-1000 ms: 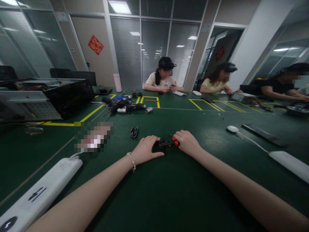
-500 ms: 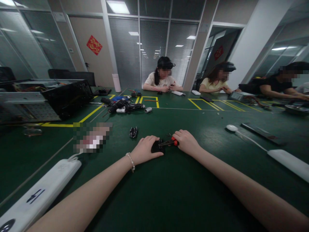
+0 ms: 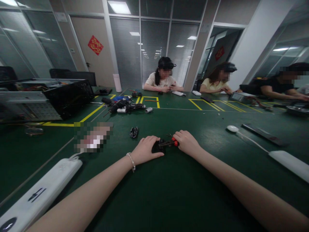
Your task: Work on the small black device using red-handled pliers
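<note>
1. Your left hand point(image 3: 146, 149) is partly closed, fingers curved over the far side of a small black block-shaped part point(image 3: 156, 148) and thumb along its near side, pinning it low over the dark green tabletop point(image 3: 169, 196).
2. Your right hand point(image 3: 187, 141) is wrapped around the red grips of a pair of dark metal pliers point(image 3: 169, 143), whose nose points left and meets the black part.
3. The step in hand looks like plier work on that part; whether the tips grip anything is too small to tell.
4. The next move, I judge, calls for a firm left hold and small, controlled plier motion, clear of your left fingertips.
5. Just beyond the pliers lie thin dark slivers point(image 3: 169, 135); left of them, near your left fingers, sits a black-and-silver ridged piece point(image 3: 134, 132).
6. Farther off is a heap of black tools and cables point(image 3: 122, 105).
</note>
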`<state>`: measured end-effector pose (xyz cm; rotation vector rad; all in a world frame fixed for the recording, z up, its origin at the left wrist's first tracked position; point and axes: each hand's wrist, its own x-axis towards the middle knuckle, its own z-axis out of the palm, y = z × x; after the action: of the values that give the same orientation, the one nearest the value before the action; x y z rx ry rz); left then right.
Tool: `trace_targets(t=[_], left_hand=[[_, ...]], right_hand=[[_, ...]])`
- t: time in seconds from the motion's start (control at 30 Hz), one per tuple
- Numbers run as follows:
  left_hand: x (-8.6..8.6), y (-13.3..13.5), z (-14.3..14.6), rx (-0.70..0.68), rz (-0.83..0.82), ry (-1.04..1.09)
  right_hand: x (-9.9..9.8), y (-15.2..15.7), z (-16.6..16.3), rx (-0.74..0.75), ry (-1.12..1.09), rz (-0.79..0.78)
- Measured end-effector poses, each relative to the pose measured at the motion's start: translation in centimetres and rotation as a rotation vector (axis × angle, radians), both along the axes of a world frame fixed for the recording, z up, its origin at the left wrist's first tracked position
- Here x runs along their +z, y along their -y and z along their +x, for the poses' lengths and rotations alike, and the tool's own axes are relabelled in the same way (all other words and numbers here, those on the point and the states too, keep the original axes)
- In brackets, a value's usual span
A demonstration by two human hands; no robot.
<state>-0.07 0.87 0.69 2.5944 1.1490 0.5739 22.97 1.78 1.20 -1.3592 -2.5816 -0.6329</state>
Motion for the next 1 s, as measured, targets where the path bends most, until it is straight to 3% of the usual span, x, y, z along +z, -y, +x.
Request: trace_targets(t=[1.0], left_hand=[[0.13,0.07,0.01,0.002,0.006,0.007]], right_hand=[[0.04,0.08,-0.06,-0.012,-0.012,-0.006]])
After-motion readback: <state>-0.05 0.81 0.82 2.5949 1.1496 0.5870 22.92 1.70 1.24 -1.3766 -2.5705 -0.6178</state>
